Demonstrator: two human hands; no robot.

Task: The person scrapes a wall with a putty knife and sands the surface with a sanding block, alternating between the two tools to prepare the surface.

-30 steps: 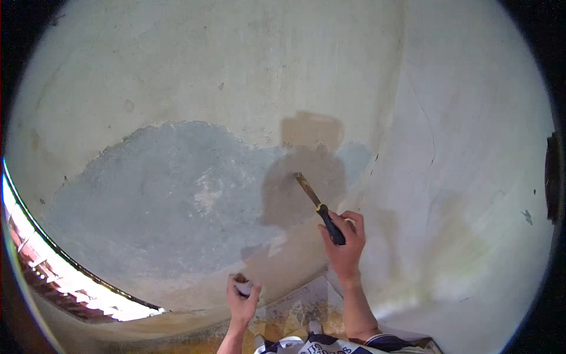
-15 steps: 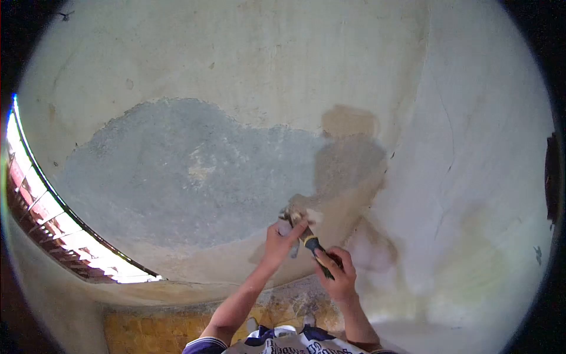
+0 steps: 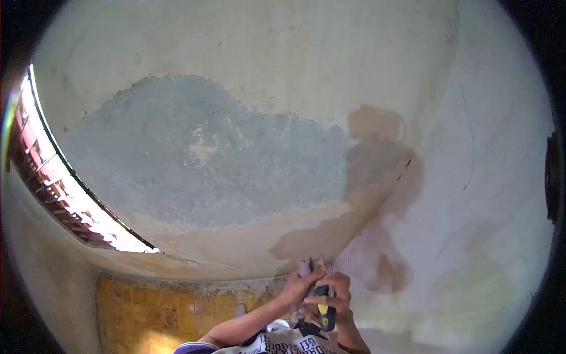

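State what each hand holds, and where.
Right hand: a tool, by its black-and-yellow handle. Left hand: a pale thing at its fingers, hold too blurred to tell.

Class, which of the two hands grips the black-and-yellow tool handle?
The right hand: it is wrapped around the black-and-yellow tool handle. The left hand is beside it, not around that handle.

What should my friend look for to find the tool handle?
Find the big grey patch on the wall. Drop below its right end to the right hand's grip, near the shirt. The tool handle there is black with yellow, unlike the pale, lettered shirt beside it.
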